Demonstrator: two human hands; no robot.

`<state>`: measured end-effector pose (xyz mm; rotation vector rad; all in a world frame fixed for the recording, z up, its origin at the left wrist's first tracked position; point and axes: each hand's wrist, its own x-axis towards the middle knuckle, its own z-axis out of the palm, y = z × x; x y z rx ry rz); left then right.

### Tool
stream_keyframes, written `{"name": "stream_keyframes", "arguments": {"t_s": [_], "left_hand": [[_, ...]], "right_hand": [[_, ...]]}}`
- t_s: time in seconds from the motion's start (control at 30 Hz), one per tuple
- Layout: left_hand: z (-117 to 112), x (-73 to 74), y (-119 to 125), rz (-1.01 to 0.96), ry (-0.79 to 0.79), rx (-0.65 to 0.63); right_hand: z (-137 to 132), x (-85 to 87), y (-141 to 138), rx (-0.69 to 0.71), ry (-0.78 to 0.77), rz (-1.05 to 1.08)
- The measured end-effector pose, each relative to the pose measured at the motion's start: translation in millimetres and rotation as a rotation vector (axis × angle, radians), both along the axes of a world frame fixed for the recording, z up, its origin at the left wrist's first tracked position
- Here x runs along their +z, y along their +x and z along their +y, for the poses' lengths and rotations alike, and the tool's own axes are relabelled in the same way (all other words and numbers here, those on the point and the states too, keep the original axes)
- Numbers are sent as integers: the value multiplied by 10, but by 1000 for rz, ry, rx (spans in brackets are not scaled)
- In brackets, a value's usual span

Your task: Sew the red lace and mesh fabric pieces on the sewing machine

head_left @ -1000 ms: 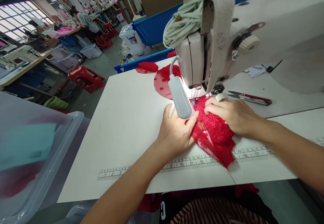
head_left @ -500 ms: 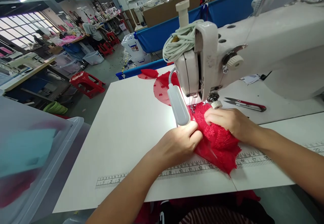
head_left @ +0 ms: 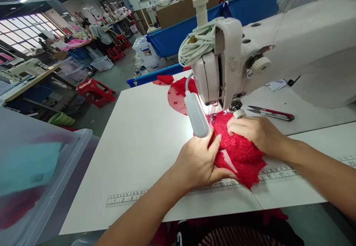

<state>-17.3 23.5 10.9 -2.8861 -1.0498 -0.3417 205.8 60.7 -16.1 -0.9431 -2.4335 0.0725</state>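
Red lace fabric (head_left: 236, 151) lies under the presser foot (head_left: 212, 118) of a white sewing machine (head_left: 289, 42) and spreads toward the table's front edge. My left hand (head_left: 201, 157) rests on the fabric's left side, its fingers spread and the thumb stretched along the lower edge. Just right of the needle, my right hand (head_left: 250, 133) has its fingers curled and pinched on the lace. A small grey lamp (head_left: 197, 114) on a bendy neck hangs over the left fingertips and partly covers them. Behind it lies more sheer red fabric (head_left: 178, 95).
Thread snips (head_left: 271, 113) lie right of the machine head. A ruler strip (head_left: 125, 198) runs along the front of the white table (head_left: 139, 134). A clear plastic bin (head_left: 80, 142) stands at the left, with a red stool (head_left: 94, 92) beyond it. Other people work in the background.
My left hand has gone from a pinch to spread fingers, its thumb reaching right along the fabric's lower edge. My right hand keeps its grip on the lace.
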Motion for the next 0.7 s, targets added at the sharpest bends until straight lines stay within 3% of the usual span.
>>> {"name": "stream_keyframes", "arguments": {"t_s": [0.23,0.7], "left_hand": [[-32,-107,3,8,113,19],[43,-127,-10,2,166,57]], "right_hand": [[-2,45,-7,-14,3,-39],[10,26,-43,-69,-76,12]]}}
